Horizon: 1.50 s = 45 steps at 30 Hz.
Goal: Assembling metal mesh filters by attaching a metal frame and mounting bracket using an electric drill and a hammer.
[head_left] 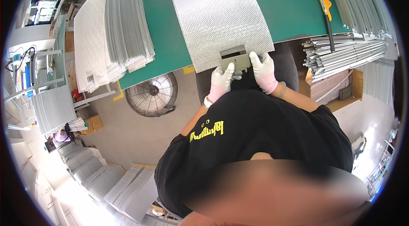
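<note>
At the near edge of the green table (294,8), both my gloved hands close on a small grey metal clip plate (235,60) seated over the rim of a sheet of expanded aluminium mesh (219,13). My left hand (222,79) pinches the plate's lower left corner, thumb up against it; my right hand (263,70) grips the right end, fingers curled over the top. The mesh sheet lies flat on the table, its near edge just overhanging toward me.

I judge the sheet light but springy, and likely to crease if lifted by one corner; its cut edges look sharp, so the gloves matter. The plate is stiff and the firmest place to hold; the sheet itself is best taken along two opposite edges.

A tall stack of similar mesh sheets (113,30) leans at the table's left end. A mallet with a black handle (326,13) lies to the right, above a bundle of aluminium frame strips (345,51). A floor fan (151,94) stands below the table.
</note>
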{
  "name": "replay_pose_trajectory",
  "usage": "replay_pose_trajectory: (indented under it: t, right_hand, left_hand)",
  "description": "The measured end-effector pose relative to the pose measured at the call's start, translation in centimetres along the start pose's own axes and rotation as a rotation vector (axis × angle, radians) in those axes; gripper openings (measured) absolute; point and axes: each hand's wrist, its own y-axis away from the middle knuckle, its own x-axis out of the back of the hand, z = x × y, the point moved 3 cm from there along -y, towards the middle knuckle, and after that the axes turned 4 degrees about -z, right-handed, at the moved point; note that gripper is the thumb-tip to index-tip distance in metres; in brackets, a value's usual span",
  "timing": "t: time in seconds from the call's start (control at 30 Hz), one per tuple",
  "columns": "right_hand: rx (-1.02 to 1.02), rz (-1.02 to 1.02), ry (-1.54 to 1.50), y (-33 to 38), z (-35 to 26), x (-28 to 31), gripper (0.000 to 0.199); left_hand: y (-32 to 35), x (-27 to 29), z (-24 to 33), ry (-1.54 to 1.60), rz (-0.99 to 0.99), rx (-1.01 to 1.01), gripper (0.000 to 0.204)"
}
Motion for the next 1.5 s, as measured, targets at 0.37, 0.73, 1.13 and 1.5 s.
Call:
replay_pose_trajectory:
  t: [0.37, 0.73, 1.13, 1.5]
  right_hand:
    - [-0.152, -0.488, -0.187, -0.1, 1.2, 0.7, 0.045]
    - [-0.137, -0.201, -0.18, 0.8, -1.3, 2.7, 0.031]
    - [-0.213, -0.118, -0.36, -0.5, -2.5, 5.2, 0.019]
    - [-0.3, -0.216, -0.305, -1.4, -4.4, 2.1, 0.039]
  left_hand:
    - [2.3, 1.1, 3.9, -0.992, -0.646, 0.27, 0.056]
    - [-8.6, -8.5, 11.4, -2.023, -0.503, -0.902, 0.063]
    - [-4.6, -11.7, 8.1, -1.965, -0.303, -0.79, 0.055]
    - [-6.5, -11.4, 9.4, -2.069, -0.447, -0.867, 0.058]
